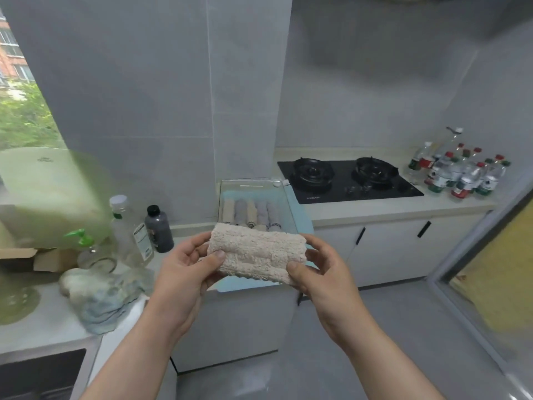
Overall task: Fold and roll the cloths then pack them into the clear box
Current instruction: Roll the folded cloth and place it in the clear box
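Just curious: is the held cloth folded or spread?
Folded: the cloth is a thick, layered bundle, pinched by left hand and right hand.

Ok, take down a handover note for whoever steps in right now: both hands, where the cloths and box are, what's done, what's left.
Hands: the left hand and right hand each grip one end of a folded beige cloth, held in the air in front of the clear box.
Done: a row of rolled cloths lies in the box.
Left: probably finish rolling this cloth and pack it, then do the heap of loose cloths on the counter to the left.
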Motion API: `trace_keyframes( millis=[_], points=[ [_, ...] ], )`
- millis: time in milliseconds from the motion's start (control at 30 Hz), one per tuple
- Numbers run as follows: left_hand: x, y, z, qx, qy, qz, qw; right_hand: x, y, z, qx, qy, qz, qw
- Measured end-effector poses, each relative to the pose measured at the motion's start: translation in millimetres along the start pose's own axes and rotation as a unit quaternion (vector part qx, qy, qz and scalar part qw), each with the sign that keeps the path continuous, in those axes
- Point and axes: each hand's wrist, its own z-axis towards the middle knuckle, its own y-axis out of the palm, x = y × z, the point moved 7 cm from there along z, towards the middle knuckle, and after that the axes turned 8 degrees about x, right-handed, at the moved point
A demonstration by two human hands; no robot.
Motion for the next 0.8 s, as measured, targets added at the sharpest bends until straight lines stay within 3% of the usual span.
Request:
trace_keyframes(
  millis=[233,367,433,700,800],
  points=[
    [-40.2,44.0,85.9,-0.004,-0.096,-0.11,0.989,15.7,-2.5,70.1,0.037,0.025,0.002,0.999],
    [-73.4,96.2,119.6,-0.032,-0.206,-0.219,0.953,24.9,-8.6,116.6,0.049,0.021,0.0,0.999],
    [-83.4,114.0,140.7,-0.029,-0.222,-0.205,0.953,30.7,-14.7,144.4,0.048,0.019,0.002,0.999],
    [-71.3,147.3,248.9,-0.015,-0.15,-0.109,0.983,45.2,-46.3,248.5,0.046,0.047,-0.014,0.998],
    [-76.4,166.2,266.9,-0.055,-0.157,-0.051,0.985,35.9,-39.8,281.9,-0.018,0.051,0.008,0.999]
  ],
)
